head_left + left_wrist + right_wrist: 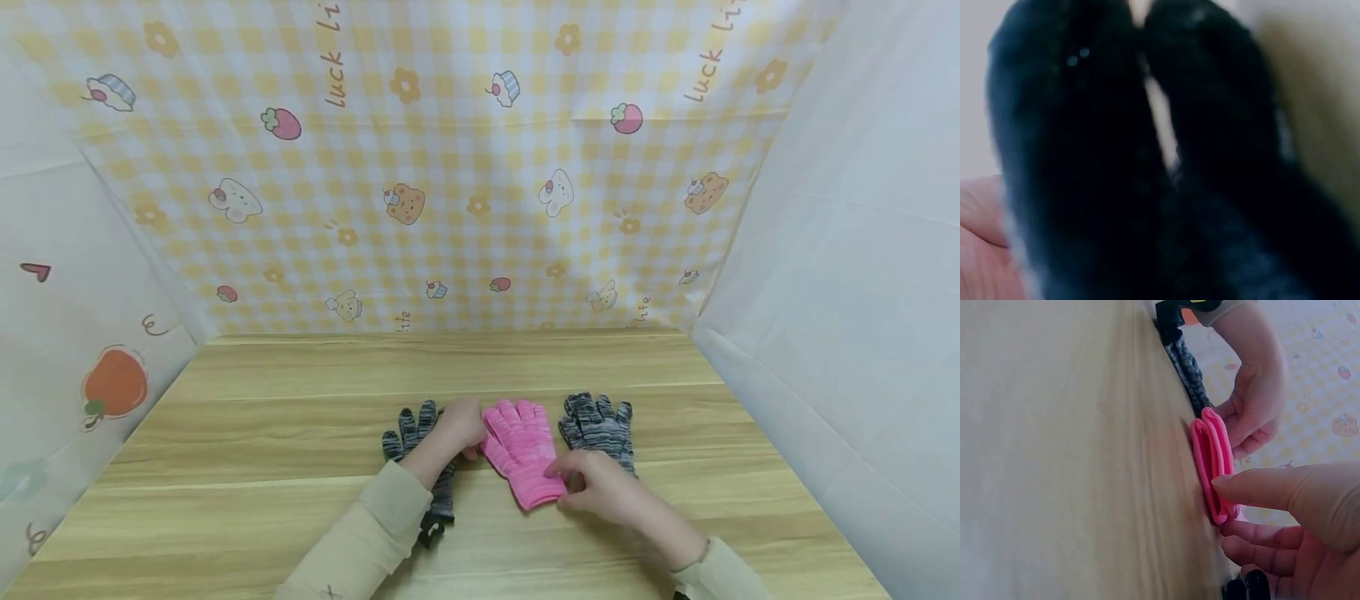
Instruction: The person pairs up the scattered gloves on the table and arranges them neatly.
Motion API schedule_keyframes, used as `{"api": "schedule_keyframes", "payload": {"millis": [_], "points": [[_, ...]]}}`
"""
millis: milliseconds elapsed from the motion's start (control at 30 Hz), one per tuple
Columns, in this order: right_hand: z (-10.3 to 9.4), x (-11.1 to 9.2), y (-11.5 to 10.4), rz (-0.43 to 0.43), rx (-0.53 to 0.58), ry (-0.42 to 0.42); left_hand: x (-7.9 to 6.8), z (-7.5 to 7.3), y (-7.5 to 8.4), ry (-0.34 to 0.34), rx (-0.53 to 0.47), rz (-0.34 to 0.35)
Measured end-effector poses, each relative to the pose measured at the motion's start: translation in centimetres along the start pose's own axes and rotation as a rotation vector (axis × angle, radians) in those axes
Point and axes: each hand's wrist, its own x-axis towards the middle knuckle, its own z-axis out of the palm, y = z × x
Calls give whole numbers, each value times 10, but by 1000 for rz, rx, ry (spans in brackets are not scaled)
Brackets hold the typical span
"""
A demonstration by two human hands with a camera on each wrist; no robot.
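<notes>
A pink knit glove (521, 450) lies palm-down on the table, fingers pointing away and cuff toward me. My left hand (459, 427) is at its left edge, fingers curled against the side. At the cuff, my right hand (600, 487) pinches the near right corner; in the right wrist view the thumb (1254, 487) presses at the layered pink cuff (1213, 447). Under my left forearm lies a black-and-grey knit glove (444, 492), partly hidden. Another black-and-grey glove (603, 433) sits beyond my right hand, its cuff covered.
The wood-grain table (262, 450) meets a yellow checked cloth (450, 167) at the back. White sheeting (840, 250) hangs along the sides. A blurred dark shape (1085, 156) fills most of the left wrist view.
</notes>
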Motion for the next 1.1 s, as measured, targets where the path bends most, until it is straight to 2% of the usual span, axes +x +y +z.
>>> {"api": "schedule_keyframes", "payload": {"millis": [200,400,867,1100], "points": [[5,0,-6,3,-8,-19,3,-2,1,0,-26,-19],[9,2,-10,-1,-5,-29,5,-3,2,5,5,-25],[16,5,-13,-3,-51,5,6,-2,3,75,61,33],[16,6,-13,3,-60,9,6,-2,1,84,37,43]]}}
